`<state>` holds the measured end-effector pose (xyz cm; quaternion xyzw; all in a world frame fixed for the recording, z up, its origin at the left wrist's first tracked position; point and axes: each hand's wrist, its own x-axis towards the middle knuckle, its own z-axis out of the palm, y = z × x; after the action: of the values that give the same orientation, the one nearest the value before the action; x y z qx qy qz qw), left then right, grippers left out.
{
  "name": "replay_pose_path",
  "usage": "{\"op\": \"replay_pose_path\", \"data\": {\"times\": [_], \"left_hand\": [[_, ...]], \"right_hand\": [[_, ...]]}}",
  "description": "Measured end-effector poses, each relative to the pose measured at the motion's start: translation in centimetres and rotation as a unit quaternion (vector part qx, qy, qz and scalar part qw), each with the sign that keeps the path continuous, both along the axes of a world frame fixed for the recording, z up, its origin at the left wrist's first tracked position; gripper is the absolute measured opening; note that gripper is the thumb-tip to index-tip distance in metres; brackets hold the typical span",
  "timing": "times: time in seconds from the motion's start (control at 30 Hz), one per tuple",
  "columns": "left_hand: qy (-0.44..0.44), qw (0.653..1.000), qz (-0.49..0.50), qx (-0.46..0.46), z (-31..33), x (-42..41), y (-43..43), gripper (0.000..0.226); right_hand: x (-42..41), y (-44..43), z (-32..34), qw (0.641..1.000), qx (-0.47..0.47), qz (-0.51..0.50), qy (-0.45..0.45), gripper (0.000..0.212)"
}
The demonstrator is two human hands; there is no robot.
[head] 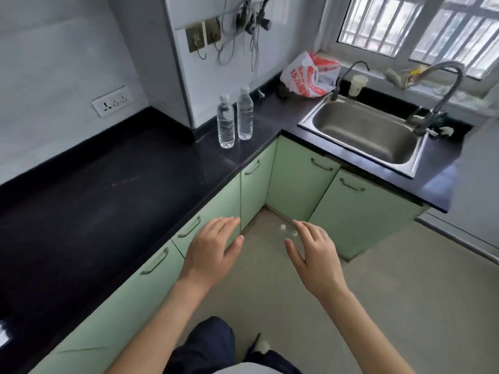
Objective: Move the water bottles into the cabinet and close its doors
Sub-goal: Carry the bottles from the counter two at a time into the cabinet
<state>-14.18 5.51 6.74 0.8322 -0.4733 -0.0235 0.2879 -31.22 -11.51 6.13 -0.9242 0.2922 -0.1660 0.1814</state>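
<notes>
Left hand point(213, 247) and right hand point(316, 255) spread, empty. Risk: water bottles point(226, 122) stand close together; we may topple one grabbing the other.

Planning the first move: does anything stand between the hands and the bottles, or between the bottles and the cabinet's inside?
Nothing visible separates the left hand or right hand from the water bottles. The cabinet doors in view are shut, barring entry.

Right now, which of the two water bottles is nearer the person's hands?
The left water bottle, which stands closer to the front edge of the black counter. The right water bottle stands beside it, farther back toward the plastic bag.
</notes>
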Motion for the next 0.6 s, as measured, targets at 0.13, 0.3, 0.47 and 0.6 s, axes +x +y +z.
{"op": "replay_pose_path", "data": {"times": [0.13, 0.3, 0.47, 0.6], "left_hand": [[-0.008, 0.999, 0.041, -0.004, -0.7, 4.5, -3.6, 0.050], [0.010, 0.998, 0.060, 0.028, -3.9, 10.4, -7.2, 0.052], [0.014, 0.997, 0.060, 0.052, -5.6, 17.7, -11.0, 0.052], [-0.004, 0.997, 0.046, 0.054, -4.6, 24.1, -14.8, 0.050]], "right_hand": [[5.5, -4.9, -0.1, 1.000, -0.004, 0.019, -0.021, 0.051], [12.0, -8.7, -3.2, 0.999, 0.010, 0.037, 0.007, 0.053], [18.9, -13.1, -4.8, 0.998, 0.009, 0.036, 0.045, 0.052], [24.6, -17.0, -4.7, 0.998, 0.000, 0.031, 0.049, 0.047]]}}
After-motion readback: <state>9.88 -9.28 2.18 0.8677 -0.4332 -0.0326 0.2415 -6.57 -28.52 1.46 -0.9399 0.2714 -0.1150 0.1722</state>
